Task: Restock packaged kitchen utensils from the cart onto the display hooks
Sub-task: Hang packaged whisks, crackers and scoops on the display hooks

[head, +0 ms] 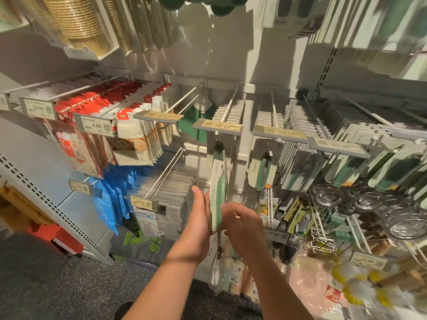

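Note:
A carded whisk with a green handle [218, 192] stands upright between my two hands, its wire end hanging down below them. My left hand [199, 215] lies flat against the left side of the card, fingers straight. My right hand [240, 221] curls round the card's lower right side. The pack's top sits just under the display hook [228, 107] with the 10.90 price tag [218, 127], where more of the same cards hang. The cart is out of view.
More green-handled utensils [262, 169] hang on the hooks to the right, with glass lids [369, 199] below them. Red and white packs [97, 135] and blue packs [111, 199] hang on the left. A green mat [191, 125] hangs on the neighbouring hook.

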A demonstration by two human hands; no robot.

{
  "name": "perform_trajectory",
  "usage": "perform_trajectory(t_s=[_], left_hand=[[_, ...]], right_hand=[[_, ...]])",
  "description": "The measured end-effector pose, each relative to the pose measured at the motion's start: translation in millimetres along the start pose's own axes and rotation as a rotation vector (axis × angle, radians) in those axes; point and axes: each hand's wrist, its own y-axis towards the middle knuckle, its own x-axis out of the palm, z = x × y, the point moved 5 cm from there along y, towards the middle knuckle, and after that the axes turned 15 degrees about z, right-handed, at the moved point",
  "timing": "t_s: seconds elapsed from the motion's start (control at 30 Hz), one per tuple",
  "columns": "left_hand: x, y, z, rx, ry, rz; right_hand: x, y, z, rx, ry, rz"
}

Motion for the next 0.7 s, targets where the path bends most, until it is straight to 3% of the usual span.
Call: perform_trajectory(t_s=[0.13, 0.27, 0.33, 0.53, 0.7], left_hand=[[-16, 3, 3, -0.019, 0.013, 0.083], [-30, 7, 6, -0.02, 0.035, 0.165], [-38, 8, 9, -0.019, 0.005, 0.214], [-58, 10, 25, 0.011, -0.071, 0.325], [-55, 12, 30, 0.033, -0.067, 0.318]], right_hand=[[11, 2, 6, 0.088, 0.046, -0.039], [19, 8, 13, 0.402, 0.347, -0.055], [25, 8, 7, 0.45, 0.433, -0.071], [20, 18, 4, 0.258, 0.352, -0.02], [21, 25, -9, 0.147, 0.36, -0.097]])
